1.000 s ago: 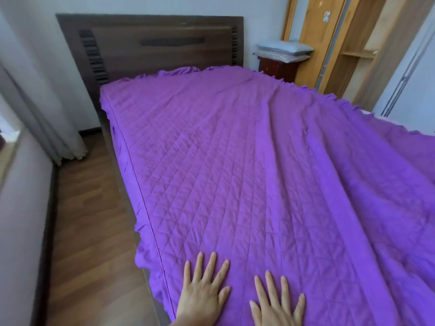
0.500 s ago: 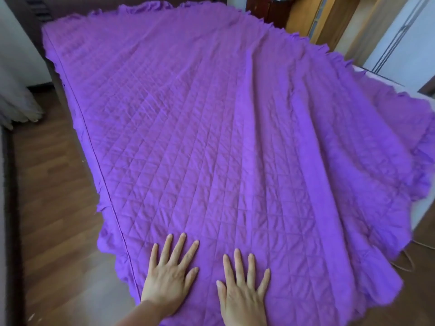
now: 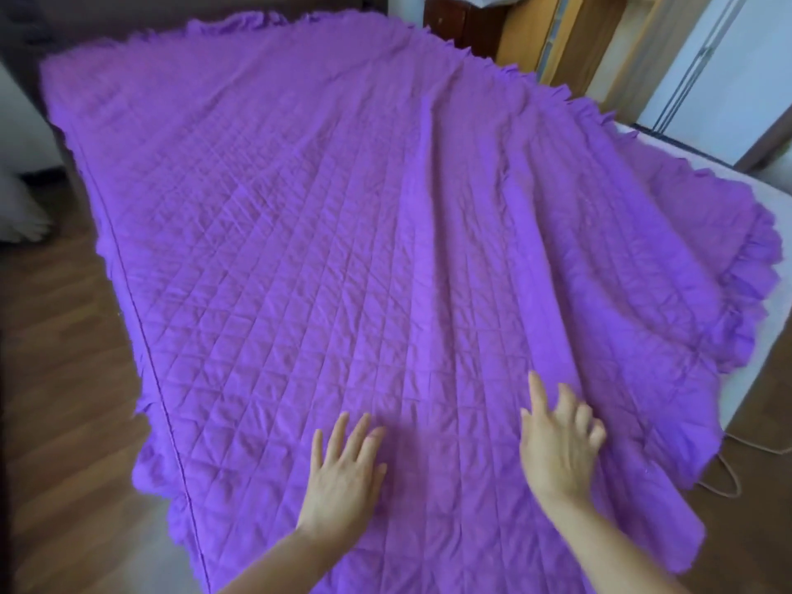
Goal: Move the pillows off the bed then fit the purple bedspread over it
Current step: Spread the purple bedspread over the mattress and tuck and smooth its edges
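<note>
A purple quilted bedspread [image 3: 300, 229] with a ruffled edge lies spread over the bed. Long creases run down its right half, and its right side is bunched, leaving the white mattress [image 3: 771, 199] bare at the right edge. My left hand [image 3: 343, 473] lies flat on the bedspread near the foot of the bed, fingers straight. My right hand [image 3: 557, 439] is to its right on the cloth, fingers loosely bent and spread, holding nothing. No pillows are on the bed.
Wooden floor [image 3: 55, 379] runs along the bed's left side. A dark nightstand [image 3: 463, 19] and wooden wardrobe [image 3: 578, 45] stand at the back right. A cord [image 3: 728, 478] lies on the floor at the right. A curtain hem [image 3: 21, 207] hangs at left.
My right hand has slid to the right, away from the left hand, and its fingers have loosened. My view has tilted down and the headboard has left the frame.
</note>
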`<state>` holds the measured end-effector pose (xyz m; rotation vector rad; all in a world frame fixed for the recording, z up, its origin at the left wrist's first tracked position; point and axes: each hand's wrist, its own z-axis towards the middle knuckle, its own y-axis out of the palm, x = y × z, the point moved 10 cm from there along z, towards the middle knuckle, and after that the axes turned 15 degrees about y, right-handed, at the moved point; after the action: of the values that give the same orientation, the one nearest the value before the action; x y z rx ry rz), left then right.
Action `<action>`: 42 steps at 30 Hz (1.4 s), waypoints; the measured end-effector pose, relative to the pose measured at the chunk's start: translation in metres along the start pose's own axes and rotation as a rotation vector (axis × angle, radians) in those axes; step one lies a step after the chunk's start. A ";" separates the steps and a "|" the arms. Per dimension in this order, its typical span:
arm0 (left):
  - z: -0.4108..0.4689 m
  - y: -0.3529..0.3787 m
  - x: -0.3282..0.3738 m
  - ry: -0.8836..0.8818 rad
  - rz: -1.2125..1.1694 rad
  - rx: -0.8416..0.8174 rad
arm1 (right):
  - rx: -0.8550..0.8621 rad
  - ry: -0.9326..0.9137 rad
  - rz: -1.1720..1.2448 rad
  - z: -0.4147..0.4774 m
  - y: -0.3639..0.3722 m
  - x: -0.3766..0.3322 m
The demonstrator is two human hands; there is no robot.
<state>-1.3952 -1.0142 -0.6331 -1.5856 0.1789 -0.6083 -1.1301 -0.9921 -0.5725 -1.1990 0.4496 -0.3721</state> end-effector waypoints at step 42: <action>-0.071 -0.004 -0.090 -0.714 0.099 0.013 | -0.444 -0.649 -0.037 -0.105 0.038 -0.096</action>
<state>-1.5066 -1.0344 -0.6543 -1.6761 -0.2791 0.0554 -1.2649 -1.0162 -0.6264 -1.6734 -0.0645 0.1072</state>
